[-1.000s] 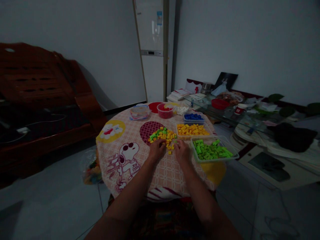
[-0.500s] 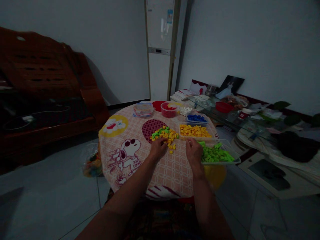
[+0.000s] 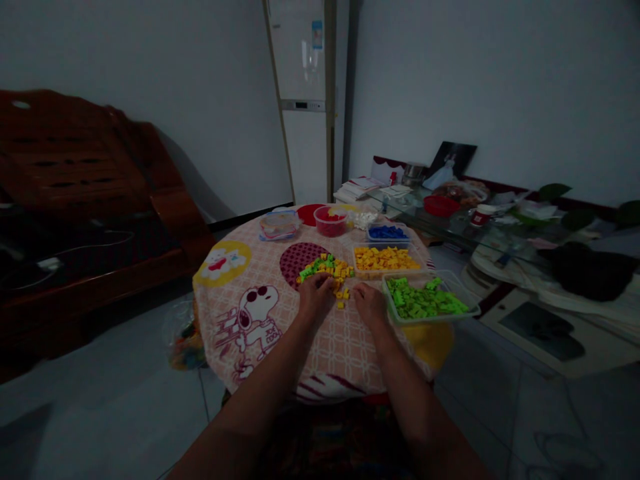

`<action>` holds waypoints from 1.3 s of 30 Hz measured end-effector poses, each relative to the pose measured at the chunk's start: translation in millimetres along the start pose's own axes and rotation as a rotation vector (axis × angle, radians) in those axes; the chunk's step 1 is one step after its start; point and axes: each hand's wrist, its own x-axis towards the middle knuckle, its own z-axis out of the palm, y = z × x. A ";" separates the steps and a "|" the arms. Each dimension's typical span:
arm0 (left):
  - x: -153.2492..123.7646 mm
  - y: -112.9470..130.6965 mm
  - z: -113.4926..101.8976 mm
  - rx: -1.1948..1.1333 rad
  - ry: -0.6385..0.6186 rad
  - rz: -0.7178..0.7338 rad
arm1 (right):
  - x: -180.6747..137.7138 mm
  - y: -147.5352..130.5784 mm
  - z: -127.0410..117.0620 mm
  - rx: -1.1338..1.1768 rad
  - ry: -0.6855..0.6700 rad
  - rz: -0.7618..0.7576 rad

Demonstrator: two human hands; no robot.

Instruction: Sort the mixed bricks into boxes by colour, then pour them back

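A mixed pile of small yellow and green plastic building blocks lies on the cloth-covered table, with a few loose yellow blocks at its near edge. At the pile's near left side is my left hand, its fingers curled in against the blocks; what they pinch is too small to make out. My right hand hovers just right of the loose blocks, fingers drawn together, their contents unclear. Beside it stands a clear tray of green blocks. Behind that sits another tray of yellow blocks.
Farther back are a small tray of blue pieces, a round tub with red contents, a bag of white pieces and a lidded plastic box. A cluttered glass-topped stand runs along the right wall.
My right hand has moved left, away from the trays and towards the loose yellow blocks. My left hand stays at the pile. The whole view has shifted slightly.
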 end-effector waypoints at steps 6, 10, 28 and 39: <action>23.9 18.6 27.8 0.026 -0.082 0.056 | 0.9 5.3 4.3 0.107 0.025 -0.007; 45.5 30.4 53.9 0.014 -0.148 0.089 | 2.9 11.1 7.2 0.217 0.046 -0.017; 3.1 -12.4 6.4 0.188 0.099 0.142 | 2.7 21.3 12.8 0.454 0.123 -0.032; 0.1 -10.7 12.6 0.431 -0.086 0.116 | 1.9 18.9 11.4 0.443 0.139 -0.051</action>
